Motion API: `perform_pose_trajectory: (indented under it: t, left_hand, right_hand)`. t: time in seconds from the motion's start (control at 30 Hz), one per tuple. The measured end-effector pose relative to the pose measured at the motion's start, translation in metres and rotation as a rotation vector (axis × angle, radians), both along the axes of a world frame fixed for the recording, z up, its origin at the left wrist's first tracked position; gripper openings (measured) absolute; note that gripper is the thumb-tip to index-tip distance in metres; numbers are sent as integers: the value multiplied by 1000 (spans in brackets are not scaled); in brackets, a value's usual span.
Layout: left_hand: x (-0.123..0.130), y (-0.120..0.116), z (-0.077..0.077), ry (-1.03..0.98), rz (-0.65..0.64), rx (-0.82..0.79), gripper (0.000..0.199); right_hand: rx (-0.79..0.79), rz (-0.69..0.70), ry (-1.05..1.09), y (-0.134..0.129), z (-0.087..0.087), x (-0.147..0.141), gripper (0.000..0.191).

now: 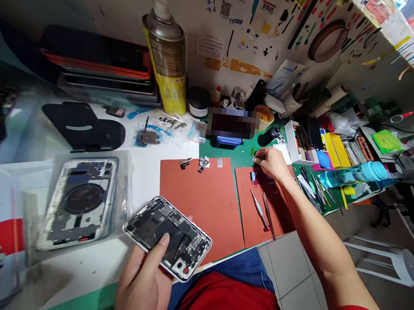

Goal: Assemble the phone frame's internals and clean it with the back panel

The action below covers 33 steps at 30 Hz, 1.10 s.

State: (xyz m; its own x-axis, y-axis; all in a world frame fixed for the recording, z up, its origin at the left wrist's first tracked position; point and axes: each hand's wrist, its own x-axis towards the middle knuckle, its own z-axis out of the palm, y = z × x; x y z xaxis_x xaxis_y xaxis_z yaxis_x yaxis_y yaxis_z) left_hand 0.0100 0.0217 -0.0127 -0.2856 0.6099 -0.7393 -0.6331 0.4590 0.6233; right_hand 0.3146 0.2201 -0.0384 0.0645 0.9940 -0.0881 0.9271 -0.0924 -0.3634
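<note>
My left hand (146, 277) grips an opened smartphone (169, 235) by its near edge, the thumb lying over its exposed insides. It is tilted above the front edge of a red-brown mat (203, 194). Over at the right, my right hand (271, 161) is stretched out to the far edge of a second red-brown mat (283, 202), fingers pinched together. What lies between those fingertips is too small to make out. Small green pieces (252, 151) lie just left of them. A screwdriver (259, 210) and tweezers (269, 213) rest on the second mat. Small phone parts (203, 163) sit on the first mat.
Left of the mats lies a bagged phone housing (79, 203). A yellow spray can (168, 62) stands at the back beside stacked phone trays (105, 65). To the right are a blue water bottle (355, 174), loose tools (309, 188) and a white box (299, 145).
</note>
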Motion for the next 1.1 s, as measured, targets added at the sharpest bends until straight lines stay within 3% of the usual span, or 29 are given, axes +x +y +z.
perform_pose_trajectory:
  t: [0.13,0.23,0.37,0.47,0.6,0.73,1.1]
  left_hand:
    - [1,-4,-5,-57,-15,30,65]
    - [2,-6,-8,-94,-24,44,69]
    - [0,-7,-12,-111,-20,53,71]
    - [-1,-7,-15,-116,-21,52,67]
    - [-1,-7,-15,-103,-49,45,67]
    - [-2,-10,-15,-34,-69,1,69]
    - [-5,-15,-22,-72,-120,35,70]
  right_hand:
    - [22,-9,82,2,-3,-1,10]
    - [98,20,168,-11,3,-10,6]
    - [287,95,261,-68,19,-38,27]
    - [449,201,302,-123,25,-67,28]
    - [589,286,380,-167,25,-97,63]
    - [594,258,468,-177,25,-109,76]
    - [498,132,706,-192,22,-122,75]
